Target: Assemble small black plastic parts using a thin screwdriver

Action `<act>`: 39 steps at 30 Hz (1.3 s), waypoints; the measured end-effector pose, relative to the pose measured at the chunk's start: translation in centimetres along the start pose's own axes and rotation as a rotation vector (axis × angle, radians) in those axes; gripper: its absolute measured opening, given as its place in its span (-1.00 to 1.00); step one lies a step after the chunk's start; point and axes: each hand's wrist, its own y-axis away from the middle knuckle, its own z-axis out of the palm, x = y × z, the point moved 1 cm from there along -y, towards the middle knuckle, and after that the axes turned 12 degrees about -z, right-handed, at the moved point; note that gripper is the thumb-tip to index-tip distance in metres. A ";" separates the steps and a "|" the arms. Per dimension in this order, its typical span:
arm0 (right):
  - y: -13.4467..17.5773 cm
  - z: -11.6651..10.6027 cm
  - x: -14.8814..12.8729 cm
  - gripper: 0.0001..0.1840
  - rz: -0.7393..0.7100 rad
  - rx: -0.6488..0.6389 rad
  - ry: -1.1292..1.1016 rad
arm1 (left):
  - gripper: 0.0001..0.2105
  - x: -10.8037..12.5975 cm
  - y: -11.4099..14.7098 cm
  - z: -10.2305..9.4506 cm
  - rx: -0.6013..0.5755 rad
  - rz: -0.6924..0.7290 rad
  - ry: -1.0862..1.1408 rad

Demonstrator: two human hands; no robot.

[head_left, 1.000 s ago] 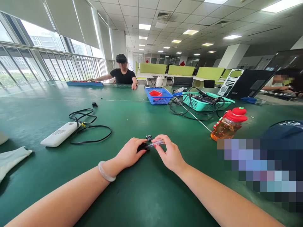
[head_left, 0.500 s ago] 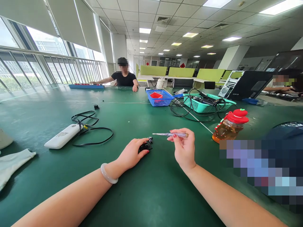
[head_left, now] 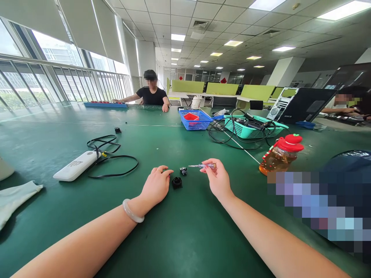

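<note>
In my right hand (head_left: pixel 218 178) is a slim screwdriver (head_left: pixel 198 166) with a clear handle. Its thin tip points left, just beside a small black part with metal pins (head_left: pixel 183 171) on the table. My left hand (head_left: pixel 156 184) rests on the table with its fingers loosely apart and nothing in them. Its fingertips are a little left of the pinned part. Between my hands, nearer to me, lies a black housing-like piece (head_left: pixel 176 183) with a round opening. No hand touches either black part.
A white power bank (head_left: pixel 77 166) with a black cable lies left. A bottle with a red lid (head_left: pixel 281 154) stands right. Farther back are a blue basket (head_left: pixel 195 125) and a teal basket (head_left: pixel 246 133) with cables. A person (head_left: pixel 152 94) sits across the green table (head_left: pixel 162 239).
My left hand has let go of the black housing-like piece and drawn back left, uncovering both black parts. My right hand has moved slightly left with the screwdriver.
</note>
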 end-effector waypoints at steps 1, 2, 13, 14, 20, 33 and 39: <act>0.1 0.0 -0.1 -0.80 -0.010 -0.015 -0.001 | -0.65 0.0 0.0 0.0 -0.019 -0.001 -0.025; 0.1 0.1 -0.3 -0.81 -0.020 -0.028 -0.003 | -0.65 0.0 0.0 -0.1 -0.036 0.001 -0.043; 0.3 0.4 -0.8 -0.82 -0.047 -0.058 -0.014 | -0.70 0.9 0.5 -0.8 -0.061 0.009 0.033; 0.3 0.4 -0.9 -0.82 -0.044 -0.062 -0.014 | -0.68 1.0 0.6 -0.7 -0.083 0.073 0.056; 0.4 0.5 -1.3 -0.84 -0.042 -0.084 -0.010 | -0.74 1.3 1.1 -0.3 -0.178 0.274 0.042; 0.5 0.8 -1.4 -0.82 -0.010 -0.110 -0.066 | -0.77 0.9 0.6 -0.5 -0.143 -0.024 0.039; 0.9 1.2 -1.8 -0.79 0.035 -0.160 -0.161 | -0.54 1.0 0.8 -0.5 -0.102 -0.026 -0.005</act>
